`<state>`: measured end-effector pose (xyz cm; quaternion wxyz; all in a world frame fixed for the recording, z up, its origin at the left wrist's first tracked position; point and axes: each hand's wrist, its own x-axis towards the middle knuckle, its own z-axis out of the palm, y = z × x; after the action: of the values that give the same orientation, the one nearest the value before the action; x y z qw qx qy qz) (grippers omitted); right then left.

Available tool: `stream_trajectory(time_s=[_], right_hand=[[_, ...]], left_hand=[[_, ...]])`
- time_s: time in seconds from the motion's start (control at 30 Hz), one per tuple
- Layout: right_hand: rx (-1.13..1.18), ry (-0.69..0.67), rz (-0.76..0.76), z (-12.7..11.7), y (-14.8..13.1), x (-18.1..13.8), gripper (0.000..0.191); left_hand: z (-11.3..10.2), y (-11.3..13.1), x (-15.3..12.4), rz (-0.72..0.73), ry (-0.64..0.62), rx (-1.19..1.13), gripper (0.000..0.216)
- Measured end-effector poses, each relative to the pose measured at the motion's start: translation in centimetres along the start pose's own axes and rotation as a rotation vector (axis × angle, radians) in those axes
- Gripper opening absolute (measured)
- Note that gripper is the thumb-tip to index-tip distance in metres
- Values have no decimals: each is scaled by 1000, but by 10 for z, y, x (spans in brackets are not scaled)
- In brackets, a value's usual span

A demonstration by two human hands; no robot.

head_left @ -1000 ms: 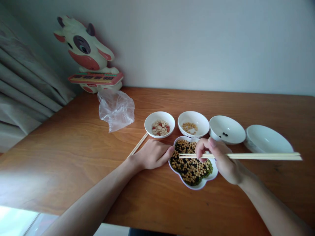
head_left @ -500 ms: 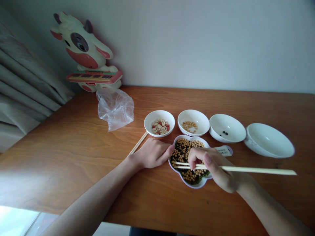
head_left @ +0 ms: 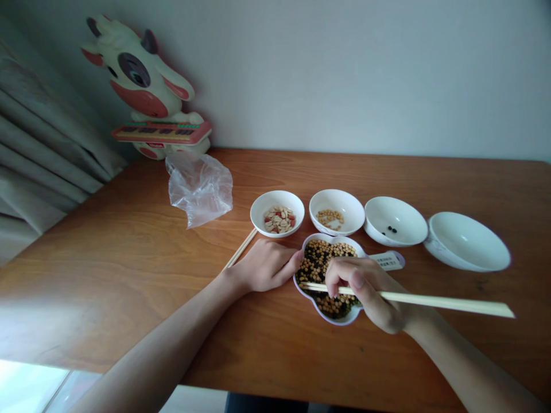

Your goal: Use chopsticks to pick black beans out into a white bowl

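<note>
My right hand (head_left: 365,289) is closed on a pair of wooden chopsticks (head_left: 430,300). Their tips lie over the flower-shaped white dish (head_left: 327,316), which is heaped with mixed yellow, dark and green beans. My left hand (head_left: 264,267) rests on the table against the dish's left rim, fingers curled loosely. A spare pair of chopsticks (head_left: 240,249) lies partly under it. Behind the dish stand small white bowls: one with peanuts (head_left: 278,213), one with yellow beans (head_left: 336,212), one with a few black beans (head_left: 395,221).
A larger white bowl (head_left: 467,241) sits at the right end of the row. A crumpled clear plastic bag (head_left: 200,186) lies at back left, before a cow-shaped toy keyboard (head_left: 148,94) by the wall. Curtains hang at far left. The wooden table (head_left: 129,275) ends near me.
My right hand has moved toward me and a little left over the flower dish, lowering the chopsticks. A small label behind the dish has come into view. The left hand stayed put.
</note>
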<state>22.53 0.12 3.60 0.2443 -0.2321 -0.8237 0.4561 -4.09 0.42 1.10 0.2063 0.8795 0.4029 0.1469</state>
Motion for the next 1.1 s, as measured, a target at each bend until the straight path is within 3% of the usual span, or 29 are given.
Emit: stream_trajectory(time_s=[0.6,1.1], right_hand=[[-79,-69,-109,-2,-4,2,68],[-52,-29,-144,2,0,3,65]], left_hand=[[-2,1,0,6,8,-22,53],[0,1,0,-8,12,-9,55]])
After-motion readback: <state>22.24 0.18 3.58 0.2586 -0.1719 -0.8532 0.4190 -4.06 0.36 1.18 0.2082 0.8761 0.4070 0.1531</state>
